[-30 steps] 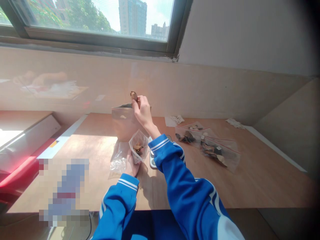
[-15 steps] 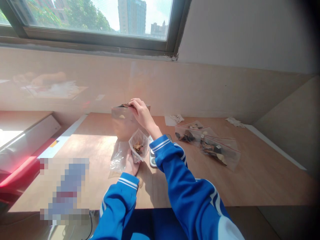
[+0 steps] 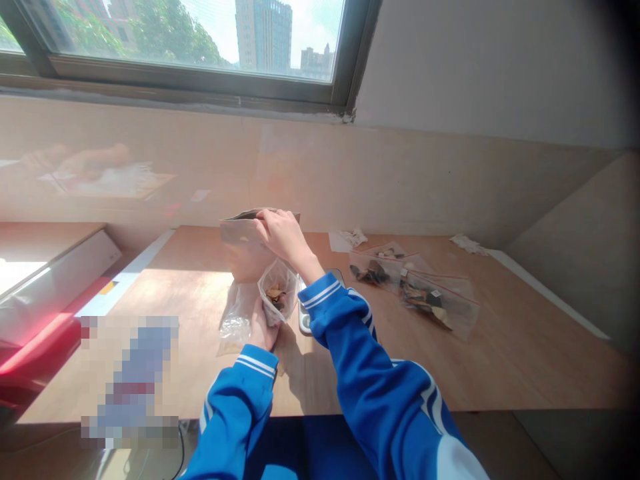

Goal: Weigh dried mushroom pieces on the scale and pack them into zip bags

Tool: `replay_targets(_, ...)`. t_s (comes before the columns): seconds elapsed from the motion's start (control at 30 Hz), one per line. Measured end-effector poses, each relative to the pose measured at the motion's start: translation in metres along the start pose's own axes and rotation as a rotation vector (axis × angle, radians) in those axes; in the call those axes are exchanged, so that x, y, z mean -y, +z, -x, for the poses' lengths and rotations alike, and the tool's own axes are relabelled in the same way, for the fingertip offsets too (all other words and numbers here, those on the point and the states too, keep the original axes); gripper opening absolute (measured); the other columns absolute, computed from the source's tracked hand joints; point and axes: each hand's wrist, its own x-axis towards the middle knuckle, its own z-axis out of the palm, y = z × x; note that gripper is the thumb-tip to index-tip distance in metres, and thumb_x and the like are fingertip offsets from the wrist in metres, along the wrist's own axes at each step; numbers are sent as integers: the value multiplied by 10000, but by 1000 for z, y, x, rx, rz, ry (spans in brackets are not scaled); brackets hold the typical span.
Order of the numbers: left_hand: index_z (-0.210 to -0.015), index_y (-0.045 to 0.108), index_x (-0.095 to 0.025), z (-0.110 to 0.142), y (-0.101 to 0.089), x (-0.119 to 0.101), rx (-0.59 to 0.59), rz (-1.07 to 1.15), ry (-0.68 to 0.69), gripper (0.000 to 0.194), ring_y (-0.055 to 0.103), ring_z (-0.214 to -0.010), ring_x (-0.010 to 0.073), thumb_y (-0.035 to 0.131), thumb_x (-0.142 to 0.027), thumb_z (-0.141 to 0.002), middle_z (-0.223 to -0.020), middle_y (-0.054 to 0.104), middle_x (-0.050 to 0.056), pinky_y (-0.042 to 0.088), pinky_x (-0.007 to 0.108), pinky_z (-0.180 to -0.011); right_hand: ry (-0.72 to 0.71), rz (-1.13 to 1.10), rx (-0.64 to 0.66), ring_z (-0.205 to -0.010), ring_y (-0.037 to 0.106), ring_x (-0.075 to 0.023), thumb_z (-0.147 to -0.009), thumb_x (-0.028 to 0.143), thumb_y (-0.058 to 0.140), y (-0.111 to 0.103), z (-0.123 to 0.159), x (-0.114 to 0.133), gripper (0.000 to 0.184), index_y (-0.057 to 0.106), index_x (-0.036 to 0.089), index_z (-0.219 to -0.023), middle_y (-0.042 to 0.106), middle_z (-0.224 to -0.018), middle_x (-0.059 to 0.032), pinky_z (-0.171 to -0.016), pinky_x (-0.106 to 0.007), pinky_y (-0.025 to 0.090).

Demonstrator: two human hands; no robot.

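Note:
A clear plastic bag, its mouth spread wide, rests in my left hand, whose fingers wrap round its lower left side. Brown dried flakes lie inside it. Behind it stands an upright brown paper pouch with its top open. My right hand is at the pouch's mouth, fingers curled over the front rim with the tips down inside. Whatever they may hold is hidden by the rim. A flat clear plastic bag lies to the left of my left hand.
A small scale-like device is partly hidden under my right forearm. To the right lie zip bags of dark and tan pieces. Crumpled white paper sits by the wall, another scrap farther right. A blurred-out patch covers the left front.
My right hand has lowered slightly into the pouch's mouth. The brown piece seen at its fingertips before is out of sight now. My left hand and the plastic bag stay put.

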Motion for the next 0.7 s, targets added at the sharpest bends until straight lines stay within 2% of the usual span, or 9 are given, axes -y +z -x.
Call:
replay_targets(0.1,-1065,610,-108,0,0,0,17,-8,-13,301,664,-613,139,438,-297,-905,-767,701,65,576,274,-629,-47,-139,-63,-1063,566,-211,-954,233,405,-2,5,-1,243,571,178,-1122,650,-1143,-77,-964,-357,376)
replay_targets(0.2,-1051,605,-118,0,1,0,34,-24,-20,301,657,-615,142,415,-307,-914,-727,686,62,546,243,-551,-75,-363,-170,-1073,567,-177,-927,178,394,-12,17,3,274,544,190,-1156,632,-1160,-63,-965,-324,403)
replay_targets(0.27,-1031,605,-117,0,1,0,42,-40,-15,288,646,-601,137,428,-310,-909,-692,670,58,486,199,-465,-7,-489,-295,-1065,567,-171,-901,152,384,-21,30,8,270,554,197,-1106,624,-1133,-62,-952,-323,423)
replay_targets(0.33,-1016,605,-118,2,1,1,54,-61,-2,263,616,-551,122,479,-309,-888,-677,658,51,404,168,-392,125,-577,-384,-1002,582,-171,-867,126,369,-28,47,12,258,569,201,-1012,626,-1051,-56,-906,-330,451)
replay_targets(0.37,-1007,606,-120,3,1,1,58,-69,8,249,597,-525,113,514,-306,-870,-672,654,45,376,163,-375,183,-616,-367,-944,592,-166,-852,113,359,-31,57,13,256,575,201,-959,629,-987,-45,-866,-324,466)
replay_targets(0.4,-998,606,-125,4,1,1,59,-75,22,241,581,-507,105,553,-305,-847,-671,651,36,363,162,-373,217,-650,-290,-882,598,-158,-839,106,357,-31,67,14,254,581,203,-909,629,-924,-29,-818,-310,476)
replay_targets(0.5,-991,609,-160,8,3,1,63,-78,69,243,566,-516,92,630,-299,-793,-687,647,0,411,174,-445,235,-666,117,-774,589,-136,-807,85,378,-24,98,10,258,608,202,-796,625,-827,0,-716,-268,466)
replay_targets(0.57,-988,621,-162,11,5,1,72,-80,68,244,571,-540,98,616,-319,-802,-704,654,-2,436,190,-489,239,-592,271,-797,578,-141,-798,68,391,-13,115,7,262,619,197,-785,619,-846,-12,-739,-275,463)
replay_targets(0.7,-1004,648,-129,13,9,-1,78,-99,30,308,601,-599,122,551,-373,-843,-734,673,24,452,209,-528,262,-366,175,-969,521,-213,-818,104,451,10,136,8,210,589,186,-954,567,-1007,-79,-878,-383,448)
